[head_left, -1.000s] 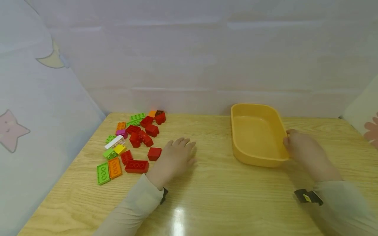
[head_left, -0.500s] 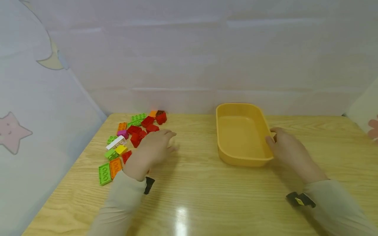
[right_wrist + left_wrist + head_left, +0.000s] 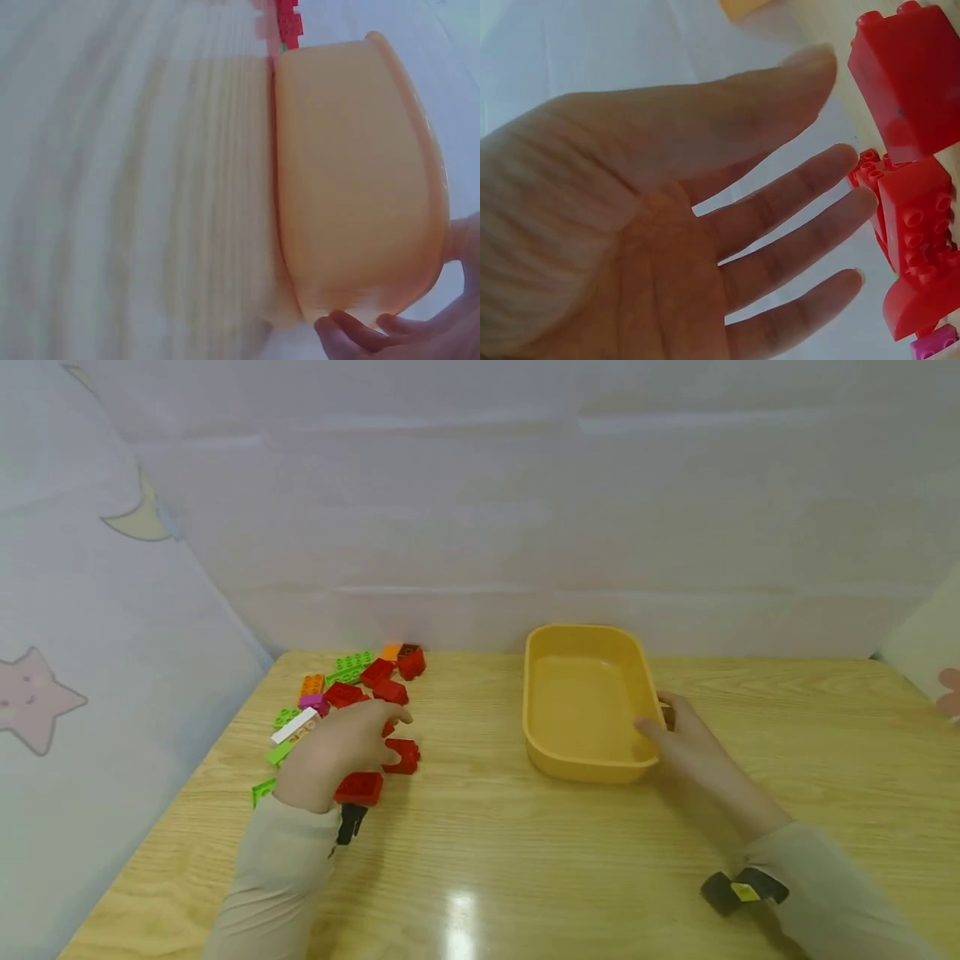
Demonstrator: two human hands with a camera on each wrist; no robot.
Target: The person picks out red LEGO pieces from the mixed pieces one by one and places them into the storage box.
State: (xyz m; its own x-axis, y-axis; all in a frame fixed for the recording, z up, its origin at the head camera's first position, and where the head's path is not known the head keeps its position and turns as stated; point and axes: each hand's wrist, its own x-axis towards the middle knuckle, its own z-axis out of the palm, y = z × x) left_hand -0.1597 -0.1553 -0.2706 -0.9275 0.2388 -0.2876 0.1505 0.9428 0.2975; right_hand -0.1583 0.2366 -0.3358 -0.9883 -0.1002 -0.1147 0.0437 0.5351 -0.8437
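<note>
Yellow tray [image 3: 588, 767] sits level on the worktop [image 3: 487, 843] in the head view, its long axis running from the person toward the pale sheet [image 3: 450, 518] behind. The right hand [image 3: 697, 760] grips its right side, thumb over the rim. Well to the left of the tray lie bricks [image 3: 377, 673], red, green, orange and other colours. The left hand [image 3: 330, 752] is over them, far nearer than the right hand. One red brick [image 3: 405, 757] lies by its thumb, on the side toward the tray.

In the left wrist view the fingers [image 3: 802, 242] reach out apart, holding nothing; red bricks lie just past the tips. Whether the thumb touches the nearest one I cannot tell.

In the right wrist view fingers press the tray's outside, and red bricks show beyond its far side.
</note>
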